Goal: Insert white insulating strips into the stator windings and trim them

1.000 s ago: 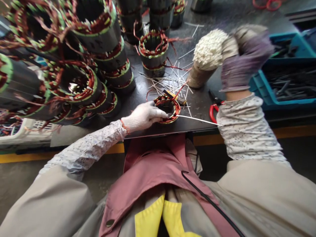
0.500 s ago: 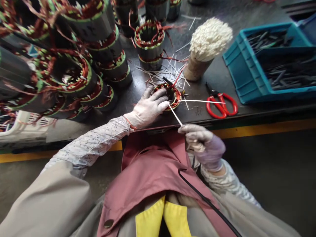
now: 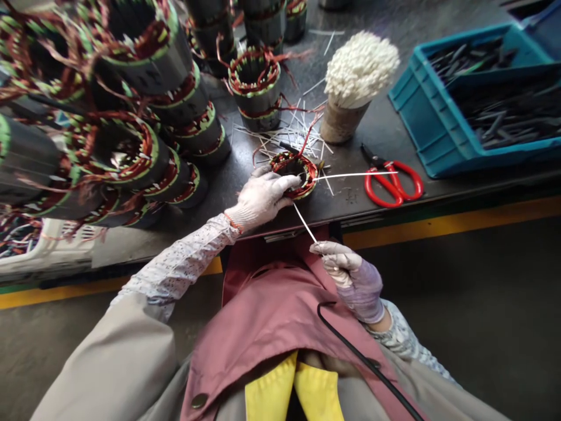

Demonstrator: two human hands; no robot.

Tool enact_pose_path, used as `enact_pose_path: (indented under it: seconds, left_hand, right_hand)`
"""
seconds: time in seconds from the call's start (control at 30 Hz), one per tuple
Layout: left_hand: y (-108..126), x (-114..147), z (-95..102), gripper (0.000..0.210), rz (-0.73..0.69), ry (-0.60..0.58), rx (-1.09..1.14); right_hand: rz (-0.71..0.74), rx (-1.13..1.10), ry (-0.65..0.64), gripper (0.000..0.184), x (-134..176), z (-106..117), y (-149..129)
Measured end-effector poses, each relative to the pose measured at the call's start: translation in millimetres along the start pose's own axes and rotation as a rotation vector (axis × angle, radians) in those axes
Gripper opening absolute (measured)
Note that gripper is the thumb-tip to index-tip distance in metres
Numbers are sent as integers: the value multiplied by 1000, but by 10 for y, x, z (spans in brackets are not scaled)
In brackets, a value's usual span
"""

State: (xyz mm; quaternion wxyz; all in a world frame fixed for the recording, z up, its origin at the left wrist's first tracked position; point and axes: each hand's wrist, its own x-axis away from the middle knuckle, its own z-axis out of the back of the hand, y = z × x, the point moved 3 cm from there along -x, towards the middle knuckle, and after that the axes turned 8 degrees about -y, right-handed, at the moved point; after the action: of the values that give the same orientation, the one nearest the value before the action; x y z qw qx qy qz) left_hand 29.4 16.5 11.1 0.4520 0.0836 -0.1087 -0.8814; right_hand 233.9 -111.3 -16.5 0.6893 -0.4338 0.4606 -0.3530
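A wound motor stator (image 3: 312,169), with red windings and green insulation round its rim, stands near the table's front edge. My gloved left hand (image 3: 258,197) holds its left and near side, thumb and fingers over the rim; some fingertips are hidden. From the near side of the rim a white cord (image 3: 304,221) runs taut toward me. My gloved right hand (image 3: 350,275) pinches this cord, its fingers closed, in front of the table edge. Another length of white cord (image 3: 355,175) sticks out rightward from the stator, reaching over the red-handled scissors (image 3: 393,184).
Stacked stators (image 3: 140,70) fill the left side, and another stator (image 3: 255,88) stands behind mine. Loose white cords (image 3: 291,131) lie scattered beyond it. A holder (image 3: 342,124) carries a thick white cord bundle. At right is a blue bin (image 3: 423,126) of dark pieces.
My right hand has drawn lower and slightly left, still pinching the cord. The left hand has shifted to the stator's left side, uncovering more of its opening. The whole view has shifted slightly.
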Motion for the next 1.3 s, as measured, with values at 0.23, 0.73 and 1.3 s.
enact_pose_path:
  seconds: [0.23, 0.73, 1.3]
  left_hand:
    - [7, 5, -1, 40, 8, 24, 45]
    - [14, 97, -131, 16, -22, 375, 215]
    - [-94, 59, -43, 16, -171, 345, 314]
  right_hand:
    - [-3, 32, 59, 5, -144, -83, 196]
    - [87, 312, 150, 6, -814, -167, 45]
    - [621, 1234, -143, 27, -1125, -153, -171]
